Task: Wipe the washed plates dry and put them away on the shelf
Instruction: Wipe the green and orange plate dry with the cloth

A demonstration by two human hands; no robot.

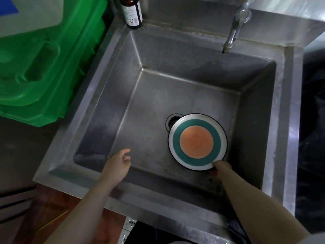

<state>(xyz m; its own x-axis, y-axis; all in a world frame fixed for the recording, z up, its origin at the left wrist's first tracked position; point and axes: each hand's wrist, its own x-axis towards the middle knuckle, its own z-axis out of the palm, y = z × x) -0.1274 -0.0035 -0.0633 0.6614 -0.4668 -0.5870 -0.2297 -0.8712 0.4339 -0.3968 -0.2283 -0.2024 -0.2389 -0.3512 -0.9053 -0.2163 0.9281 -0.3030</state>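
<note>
A round plate (197, 140) with an orange middle, a teal ring and a white rim with a dark edge is in the steel sink (144, 95), partly over the drain. My right hand (220, 169) grips the plate's near edge, thumb on top of the rim. My left hand (117, 163) hovers inside the sink to the left, fingers apart and holding nothing. No cloth and no shelf is in view.
A tap spout (230, 37) hangs over the sink's back right. A brown bottle (132, 12) stands on the back left corner. A green plastic crate (40, 67) sits to the left. The drain (173, 121) shows beside the plate.
</note>
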